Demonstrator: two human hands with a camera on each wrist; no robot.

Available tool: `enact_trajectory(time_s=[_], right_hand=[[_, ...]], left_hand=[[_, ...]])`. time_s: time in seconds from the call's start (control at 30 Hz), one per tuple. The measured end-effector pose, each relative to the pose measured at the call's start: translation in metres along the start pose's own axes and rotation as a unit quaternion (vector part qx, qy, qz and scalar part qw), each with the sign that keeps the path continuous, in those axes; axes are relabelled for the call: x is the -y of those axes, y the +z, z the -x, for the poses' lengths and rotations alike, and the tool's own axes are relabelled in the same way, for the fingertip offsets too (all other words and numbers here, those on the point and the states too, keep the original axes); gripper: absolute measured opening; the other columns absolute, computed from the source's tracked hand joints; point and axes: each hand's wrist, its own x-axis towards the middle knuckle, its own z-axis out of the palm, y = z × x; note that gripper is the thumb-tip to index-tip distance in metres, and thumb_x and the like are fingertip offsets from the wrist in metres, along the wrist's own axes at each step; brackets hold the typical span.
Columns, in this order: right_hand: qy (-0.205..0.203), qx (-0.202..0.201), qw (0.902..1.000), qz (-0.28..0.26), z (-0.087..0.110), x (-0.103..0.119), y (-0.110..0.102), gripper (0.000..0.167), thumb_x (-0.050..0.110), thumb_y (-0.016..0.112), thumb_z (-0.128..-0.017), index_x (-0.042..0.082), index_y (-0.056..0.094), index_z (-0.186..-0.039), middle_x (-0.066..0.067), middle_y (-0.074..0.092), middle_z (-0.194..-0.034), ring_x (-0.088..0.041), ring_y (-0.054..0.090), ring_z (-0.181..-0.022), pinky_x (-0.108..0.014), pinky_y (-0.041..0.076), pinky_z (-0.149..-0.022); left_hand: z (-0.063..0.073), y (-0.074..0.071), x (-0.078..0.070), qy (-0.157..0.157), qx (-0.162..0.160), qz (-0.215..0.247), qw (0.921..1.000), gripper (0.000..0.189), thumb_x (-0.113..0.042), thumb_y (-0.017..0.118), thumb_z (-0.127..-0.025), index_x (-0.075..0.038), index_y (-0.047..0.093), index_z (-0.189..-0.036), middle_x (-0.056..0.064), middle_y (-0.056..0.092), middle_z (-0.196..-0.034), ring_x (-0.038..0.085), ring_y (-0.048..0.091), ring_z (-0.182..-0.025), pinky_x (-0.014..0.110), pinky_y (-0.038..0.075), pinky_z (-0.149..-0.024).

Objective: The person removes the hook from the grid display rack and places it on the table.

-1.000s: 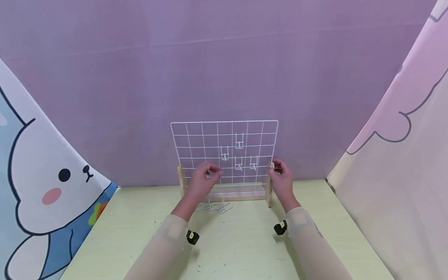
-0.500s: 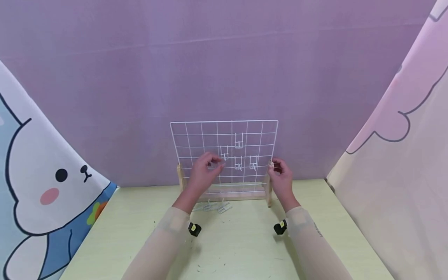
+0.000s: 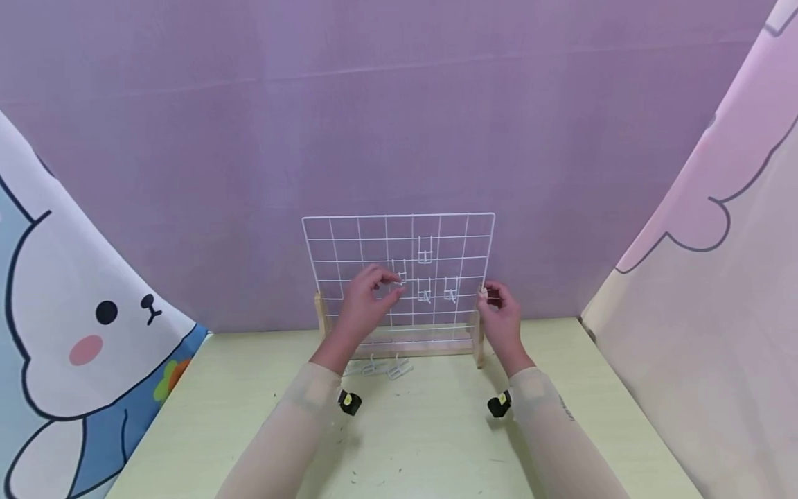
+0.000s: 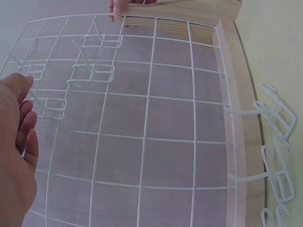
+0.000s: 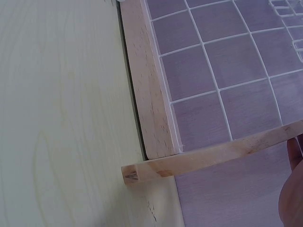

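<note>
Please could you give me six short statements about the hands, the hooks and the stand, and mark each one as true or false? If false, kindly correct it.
1. Four white hooks hang on the wire grid. True.
2. The left hand is close to the hanging hooks. True.
3. The left hand grips the post at the side of the grid. False: the right hand grips the wooden post.
4. All the hanging hooks are at one height. False: they hang at different heights.
5. Loose hooks lie on the table in front of the stand. True.
6. The stand is black metal. False: it is pale wood.
</note>
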Motion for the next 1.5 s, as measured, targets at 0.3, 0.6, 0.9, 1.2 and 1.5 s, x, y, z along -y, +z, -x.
enact_trajectory(time_s=[0.3,0.6,0.9,1.2,1.5], right_hand=[[-0.006,0.0,1.0,-0.004,0.0004,-0.0005,0.0008,0.022,-0.011,0.066,-0.102,-0.012,0.067,-0.124,-0.029,0.066,-0.112,-0.024,0.059,-0.099,-0.016,0.052,-0.083],[-0.011,0.0,0.9999,-0.013,0.0006,-0.0006,0.0002,0.022,-0.012,0.066,-0.101,-0.013,0.066,-0.123,-0.031,0.065,-0.113,-0.023,0.059,-0.099,-0.015,0.052,-0.083],[-0.003,0.0,1.0,-0.009,0.0002,-0.0045,-0.0007,0.021,-0.009,0.066,-0.102,-0.009,0.067,-0.123,-0.024,0.067,-0.112,-0.023,0.059,-0.1,-0.016,0.053,-0.082],[-0.01,0.0,0.9999,-0.01,0.0005,-0.005,-0.0004,0.022,-0.01,0.067,-0.101,-0.01,0.067,-0.123,-0.025,0.067,-0.111,-0.023,0.059,-0.099,-0.016,0.053,-0.083],[-0.003,0.003,0.9999,-0.011,0.0004,-0.0007,-0.0005,0.022,-0.01,0.067,-0.102,-0.011,0.067,-0.124,-0.03,0.066,-0.112,-0.026,0.059,-0.099,-0.014,0.054,-0.079]], left_hand=[[-0.0026,-0.0007,-0.0037,0.009,0.003,0.002,1.0,0.014,-0.009,0.087,-0.098,-0.009,0.082,-0.11,-0.004,0.07,-0.111,0.019,0.066,-0.111,0.047,0.059,-0.099],[-0.0029,0.0025,-0.0019,-0.003,0.002,0.025,0.9997,0.011,-0.008,0.086,-0.098,-0.013,0.083,-0.106,-0.005,0.074,-0.108,0.019,0.069,-0.105,0.054,0.061,-0.096],[-0.0007,0.0044,-0.0024,-0.017,-0.003,0.033,0.9993,0.008,-0.012,0.085,-0.1,-0.016,0.083,-0.107,-0.005,0.076,-0.106,0.016,0.07,-0.1,0.059,0.062,-0.094],[0.0001,0.0047,-0.0028,-0.02,-0.015,0.019,0.9995,0.009,-0.012,0.085,-0.1,-0.012,0.084,-0.109,-0.002,0.077,-0.108,0.018,0.071,-0.102,0.055,0.063,-0.091],[-0.0031,0.0025,-0.0034,0.013,-0.042,-0.005,0.999,0.008,-0.009,0.085,-0.099,-0.011,0.085,-0.106,-0.001,0.078,-0.105,0.017,0.073,-0.098,0.043,0.066,-0.082]])
